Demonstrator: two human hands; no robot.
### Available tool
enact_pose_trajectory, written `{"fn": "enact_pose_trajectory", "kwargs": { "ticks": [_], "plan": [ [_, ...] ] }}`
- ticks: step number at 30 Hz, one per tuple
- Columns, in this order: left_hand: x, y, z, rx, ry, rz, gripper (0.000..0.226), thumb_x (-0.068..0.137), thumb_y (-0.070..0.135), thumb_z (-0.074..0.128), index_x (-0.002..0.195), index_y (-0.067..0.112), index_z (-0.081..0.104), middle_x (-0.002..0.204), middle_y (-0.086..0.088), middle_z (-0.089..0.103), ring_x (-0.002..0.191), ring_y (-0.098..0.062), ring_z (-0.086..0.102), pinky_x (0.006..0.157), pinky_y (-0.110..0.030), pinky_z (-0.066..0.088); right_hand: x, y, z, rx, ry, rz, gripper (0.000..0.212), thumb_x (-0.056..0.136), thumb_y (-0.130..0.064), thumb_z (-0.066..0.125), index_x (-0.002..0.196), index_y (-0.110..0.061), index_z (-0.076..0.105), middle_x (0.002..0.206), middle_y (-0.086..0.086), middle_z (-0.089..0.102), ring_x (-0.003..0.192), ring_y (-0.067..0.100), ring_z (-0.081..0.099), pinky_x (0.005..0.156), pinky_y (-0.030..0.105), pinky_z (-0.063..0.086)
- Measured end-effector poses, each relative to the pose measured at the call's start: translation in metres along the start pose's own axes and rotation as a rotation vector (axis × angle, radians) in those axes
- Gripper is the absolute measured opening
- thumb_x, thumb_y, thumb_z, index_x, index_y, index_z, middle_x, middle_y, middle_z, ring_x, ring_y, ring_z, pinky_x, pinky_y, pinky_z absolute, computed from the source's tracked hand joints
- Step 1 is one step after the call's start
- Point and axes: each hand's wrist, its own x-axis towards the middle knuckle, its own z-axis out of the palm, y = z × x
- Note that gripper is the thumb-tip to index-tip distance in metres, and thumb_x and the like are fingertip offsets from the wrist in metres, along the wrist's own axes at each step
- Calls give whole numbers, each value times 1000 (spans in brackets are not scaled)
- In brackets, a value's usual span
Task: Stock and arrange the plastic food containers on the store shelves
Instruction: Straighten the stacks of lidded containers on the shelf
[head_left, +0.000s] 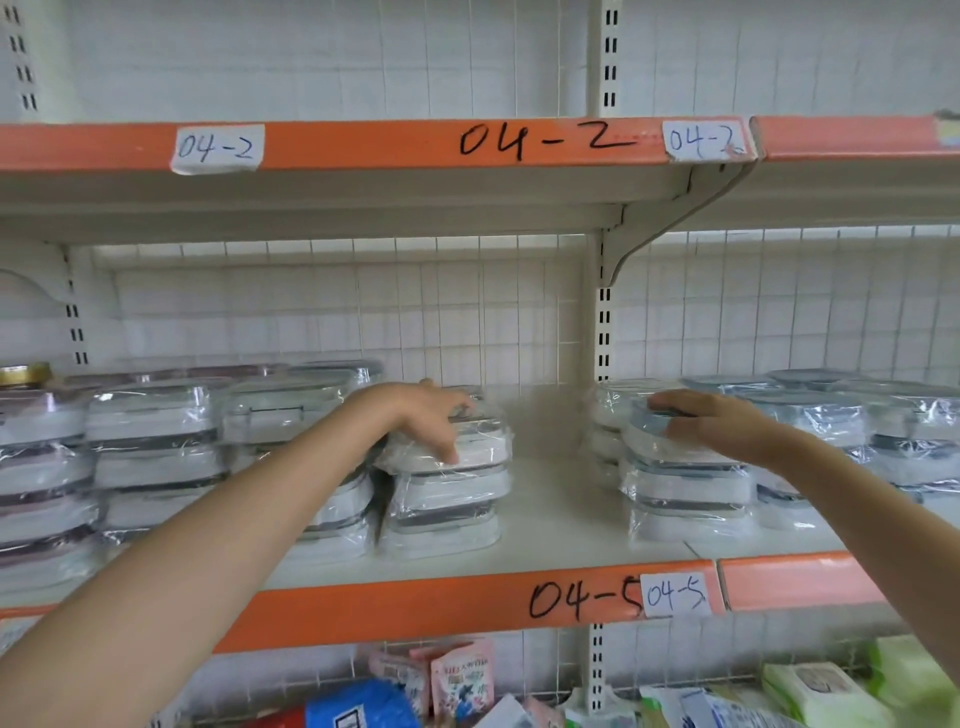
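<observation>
We are resting our left hand (434, 415), fingers curled over the centre stack (449, 478); our right hand (711, 418), fingers flat, is pressing the centre-right stack (685, 488) across the gap.

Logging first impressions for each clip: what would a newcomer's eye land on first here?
Two bare arms reach to the middle shelf: the left hand grips the top wrapped container of one stack, and the right hand rests on the top of another stack. Orange shelf edges carry handwritten 04-2 and 04-5 labels.
</observation>
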Motion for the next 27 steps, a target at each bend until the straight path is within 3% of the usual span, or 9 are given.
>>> {"fn": "enact_pose_trajectory", "kwargs": {
  "ticks": [5,8,11,14,17,20,23,25,27],
  "plan": [
    [4,-2,2,94,29,33,76,87,14,61,150,22,20,148,-9,28,131,-27,36,107,-39,34,-1,-2,-8,111,-93,3,61,84,-8,61,141,-18,40,150,1,32,135,22,31,113,35,23],
    [6,-5,8,149,64,37,78,87,11,57,151,28,16,145,-9,27,131,-28,32,109,-40,33,2,0,-14,-33,-72,55,68,82,-25,70,142,-19,38,153,3,24,138,24,27,114,42,21],
    [5,-10,13,157,82,68,79,87,12,51,151,32,9,145,-9,28,126,-26,37,104,-34,36,2,5,-18,-183,-104,93,74,77,-45,71,140,-26,38,151,0,28,136,23,30,114,48,20],
    [4,-12,14,177,158,105,77,86,16,56,150,31,16,146,-6,38,121,-21,45,97,-28,41,1,6,-13,-61,-120,68,72,74,-39,76,135,-23,40,144,1,34,128,23,36,111,43,27],
    [3,-17,15,111,239,98,76,82,23,68,147,29,30,143,0,45,122,-19,47,99,-29,41,4,5,-10,-64,-103,46,71,72,-39,78,130,-23,41,143,3,33,130,27,32,111,47,26],
    [2,-25,19,98,238,127,65,84,27,63,142,22,33,140,-2,46,123,-20,45,101,-32,40,7,2,-14,-82,-155,38,71,69,-45,78,127,-29,39,140,3,36,127,27,34,110,48,26],
    [2,-31,25,110,212,143,60,89,31,56,140,20,27,135,-4,46,117,-21,47,92,-29,39,8,1,-19,-108,-187,19,71,69,-50,76,128,-33,39,128,2,47,114,21,44,105,41,31],
    [4,-32,24,150,203,149,60,90,35,56,140,19,26,131,-5,49,111,-21,49,90,-31,41,8,-2,-22,-148,-127,-5,68,69,-54,72,127,-36,41,123,2,52,108,21,48,102,40,36],
    [5,-31,17,231,186,165,61,90,41,57,139,16,32,127,-5,53,108,-21,50,91,-33,43,10,-13,-26,-8,-27,-29,65,68,-58,69,124,-39,43,118,1,57,97,19,56,88,33,46]
  ]
}}
